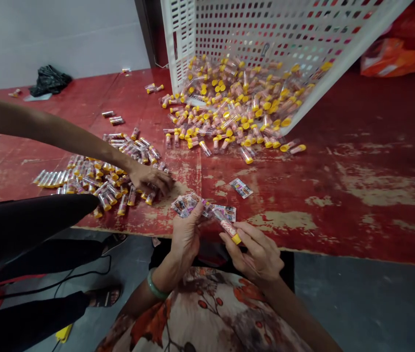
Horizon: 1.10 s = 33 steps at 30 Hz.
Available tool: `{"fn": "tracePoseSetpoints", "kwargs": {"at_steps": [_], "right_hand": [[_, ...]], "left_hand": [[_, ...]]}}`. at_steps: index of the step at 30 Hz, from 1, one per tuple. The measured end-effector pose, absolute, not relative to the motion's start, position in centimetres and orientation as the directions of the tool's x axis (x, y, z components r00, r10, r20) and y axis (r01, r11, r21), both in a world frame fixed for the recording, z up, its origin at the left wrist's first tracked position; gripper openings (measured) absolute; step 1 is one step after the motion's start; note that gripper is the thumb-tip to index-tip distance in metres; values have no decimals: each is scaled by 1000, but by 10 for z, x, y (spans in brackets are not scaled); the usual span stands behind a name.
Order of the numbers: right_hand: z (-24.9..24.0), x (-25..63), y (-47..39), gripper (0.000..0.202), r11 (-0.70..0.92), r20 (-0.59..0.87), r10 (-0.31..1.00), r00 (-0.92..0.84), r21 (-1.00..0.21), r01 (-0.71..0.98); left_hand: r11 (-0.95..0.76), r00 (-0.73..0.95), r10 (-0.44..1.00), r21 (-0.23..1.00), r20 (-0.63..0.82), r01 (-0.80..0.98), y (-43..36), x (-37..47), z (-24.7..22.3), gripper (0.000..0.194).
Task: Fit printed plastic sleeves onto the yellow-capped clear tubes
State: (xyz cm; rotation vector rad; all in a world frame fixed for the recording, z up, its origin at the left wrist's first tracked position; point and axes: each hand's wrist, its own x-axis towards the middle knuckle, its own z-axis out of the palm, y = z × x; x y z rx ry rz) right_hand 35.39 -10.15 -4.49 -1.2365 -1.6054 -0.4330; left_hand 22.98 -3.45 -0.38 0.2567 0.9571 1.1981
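Observation:
My left hand (187, 234) is closed around a fan of small printed cards (187, 204), with the thumb pressed on top. In my right hand (256, 249) a clear tube with a yellow cap (230, 231) is pinched between thumb and fingers. The capped end points toward me, and the other end meets the cards at my left hand. Whether a card is partly inside the tube, I cannot tell. One loose printed card (241, 187) lies on the red table (288, 181) just beyond my hands.
A white perforated crate (295, 110) lies tipped, spilling many yellow-capped tubes (229, 117). Left of me, a co-worker's hand (152, 180) touches a pile of tubes with printed wraps (97, 176). A black plastic bag (50, 80) sits at the back left, orange bags (398, 58) at the right.

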Motion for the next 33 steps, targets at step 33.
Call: {"fn": "tracePoseSetpoints", "kwargs": {"at_steps": [33], "right_hand": [[-52,347,-99,56,447,841,504,196,-449,774]], "left_hand": [[503,206,849,622,-487,-600,-44,229,-12,33]]}}
